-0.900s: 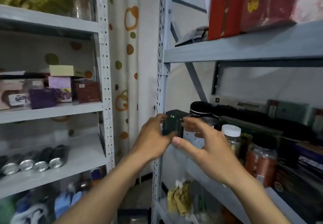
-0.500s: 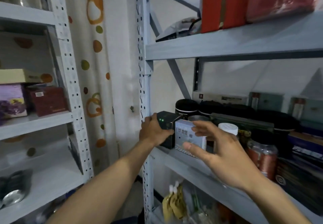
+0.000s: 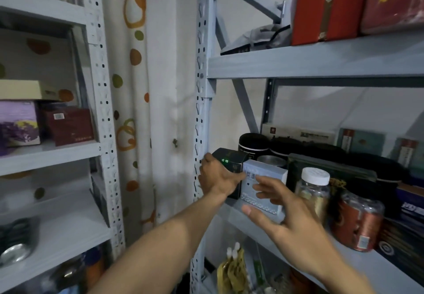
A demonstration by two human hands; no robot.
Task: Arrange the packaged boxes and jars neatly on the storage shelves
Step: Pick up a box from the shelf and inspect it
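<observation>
Black box [image 3: 231, 156] snugged beside pale box [image 3: 266, 172], saving shelf [image 3: 376, 268] room.
Our left hand [image 3: 218, 179] grips the black one; our right hand [image 3: 289, 222] is spread open, empty.

dark box [image 3: 229, 160] left of pale box [image 3: 263, 185], jars [image 3: 314, 192] right

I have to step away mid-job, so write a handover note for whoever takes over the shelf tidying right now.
Left hand grips the dark box at the left end of the middle shelf.
Right hand is open, fingers spread in front of the pale blue box; contact unclear.
The white-lidded jar and the red-labelled jar stand to the right.
Done: both boxes are on the shelf, side by side.
Left: probably square them up, let go, then tidy the rest.
</observation>
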